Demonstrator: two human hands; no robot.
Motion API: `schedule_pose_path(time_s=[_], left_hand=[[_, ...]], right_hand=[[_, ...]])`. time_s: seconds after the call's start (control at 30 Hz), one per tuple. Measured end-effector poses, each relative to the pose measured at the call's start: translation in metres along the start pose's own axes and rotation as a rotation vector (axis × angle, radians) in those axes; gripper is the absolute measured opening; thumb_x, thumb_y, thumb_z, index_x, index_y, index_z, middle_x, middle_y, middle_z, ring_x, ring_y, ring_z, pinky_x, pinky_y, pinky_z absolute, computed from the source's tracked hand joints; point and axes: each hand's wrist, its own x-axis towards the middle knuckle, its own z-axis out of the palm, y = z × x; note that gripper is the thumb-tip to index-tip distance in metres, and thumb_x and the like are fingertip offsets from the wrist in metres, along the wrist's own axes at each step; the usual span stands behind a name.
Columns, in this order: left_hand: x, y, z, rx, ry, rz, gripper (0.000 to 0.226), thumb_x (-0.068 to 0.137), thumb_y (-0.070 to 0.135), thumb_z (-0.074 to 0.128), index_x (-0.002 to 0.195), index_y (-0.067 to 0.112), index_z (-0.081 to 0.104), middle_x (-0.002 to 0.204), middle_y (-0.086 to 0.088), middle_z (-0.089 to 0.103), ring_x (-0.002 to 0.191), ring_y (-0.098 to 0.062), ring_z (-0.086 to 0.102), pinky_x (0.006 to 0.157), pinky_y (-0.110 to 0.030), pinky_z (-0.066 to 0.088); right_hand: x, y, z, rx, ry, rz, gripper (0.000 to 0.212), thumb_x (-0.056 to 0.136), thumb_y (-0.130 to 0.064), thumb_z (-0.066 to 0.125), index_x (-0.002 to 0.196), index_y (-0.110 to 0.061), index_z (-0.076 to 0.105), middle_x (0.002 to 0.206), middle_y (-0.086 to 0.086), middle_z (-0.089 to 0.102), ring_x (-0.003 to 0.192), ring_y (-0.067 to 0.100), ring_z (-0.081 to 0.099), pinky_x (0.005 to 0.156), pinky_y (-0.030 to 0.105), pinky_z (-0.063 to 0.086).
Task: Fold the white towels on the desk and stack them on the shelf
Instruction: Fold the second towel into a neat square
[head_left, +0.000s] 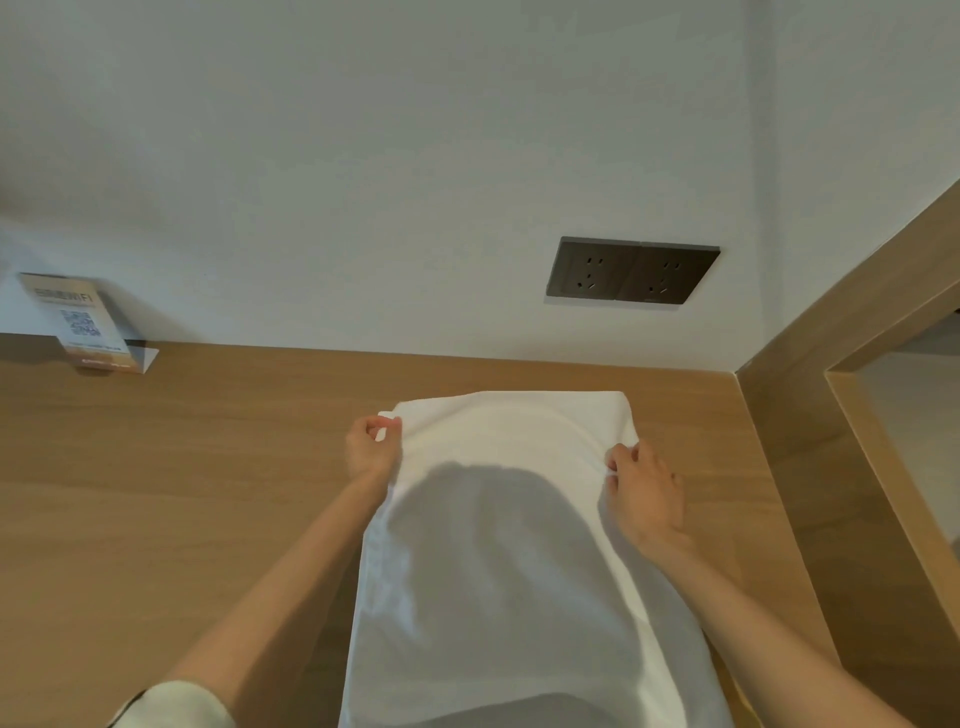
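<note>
The white towel (519, 545) lies lengthwise on the tabletop (182, 493). Left hand (371, 449) pinches its far left corner; right hand (644, 493) pinches its far right edge (fingers curled).

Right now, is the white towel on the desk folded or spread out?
Mostly spread: the white towel lies lengthwise on the desk, left hand and right hand pinching its far edges. Layers underneath: cannot tell.

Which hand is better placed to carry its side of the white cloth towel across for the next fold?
Probably the left hand: it pinches the white cloth towel right at its far left corner. The right hand pinches the right edge short of the far corner.
</note>
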Motion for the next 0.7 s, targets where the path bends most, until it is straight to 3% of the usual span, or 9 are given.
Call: schedule_pose_path(time_s=[0.13,0.27,0.37,0.47,0.57,0.7], left_hand=[[-0.001,-0.007,-0.001,0.008,0.069,0.041,0.007,0.087,0.010,0.061,0.088,0.012,0.055,0.099,-0.009,0.056,0.109,-0.031,0.057,0.080,-0.032,0.043],[-0.003,-0.016,-0.006,0.094,0.070,0.077,0.011,0.086,0.011,0.063,0.096,0.007,0.062,0.111,-0.014,0.064,0.109,-0.027,0.059,0.080,-0.028,0.041],[-0.001,-0.017,-0.009,0.125,0.043,0.094,0.011,0.086,0.014,0.064,0.095,0.010,0.060,0.114,-0.013,0.064,0.111,-0.026,0.059,0.081,-0.027,0.040],[0.000,-0.015,-0.009,0.131,0.040,0.070,0.018,0.086,0.015,0.065,0.101,0.007,0.062,0.114,-0.012,0.063,0.109,-0.026,0.059,0.081,-0.028,0.041],[0.001,-0.014,-0.009,0.140,0.038,0.051,0.019,0.086,0.017,0.064,0.102,0.007,0.062,0.117,-0.011,0.063,0.110,-0.025,0.058,0.081,-0.027,0.040],[0.001,-0.013,-0.010,0.156,0.034,0.042,0.017,0.086,0.017,0.064,0.101,0.009,0.062,0.118,-0.010,0.063,0.112,-0.025,0.058,0.081,-0.026,0.038]], right_hand=[[-0.004,0.004,-0.006,0.075,0.020,0.061,0.017,0.089,-0.012,0.046,0.105,-0.010,0.052,0.103,0.012,0.057,0.093,0.036,0.059,0.073,0.038,0.043],[-0.007,0.003,-0.003,-0.025,-0.021,0.073,0.023,0.088,-0.010,0.045,0.111,-0.010,0.049,0.113,0.011,0.055,0.103,0.033,0.053,0.082,0.039,0.042],[-0.005,-0.011,0.002,-0.030,-0.013,-0.145,0.037,0.083,-0.007,0.050,0.119,-0.016,0.052,0.123,0.007,0.050,0.112,0.029,0.046,0.088,0.038,0.037],[-0.011,-0.038,0.006,0.142,-0.188,-0.421,0.040,0.085,-0.027,0.058,0.124,-0.026,0.052,0.131,-0.001,0.044,0.121,0.024,0.040,0.094,0.037,0.031],[-0.022,-0.069,0.011,0.130,-0.289,-0.580,0.051,0.078,-0.045,0.065,0.125,-0.030,0.051,0.128,-0.003,0.042,0.121,0.019,0.038,0.100,0.037,0.028],[-0.033,-0.095,0.021,0.032,-0.333,-0.689,0.043,0.077,-0.039,0.067,0.115,-0.024,0.057,0.121,0.002,0.042,0.117,0.022,0.037,0.095,0.037,0.027]])
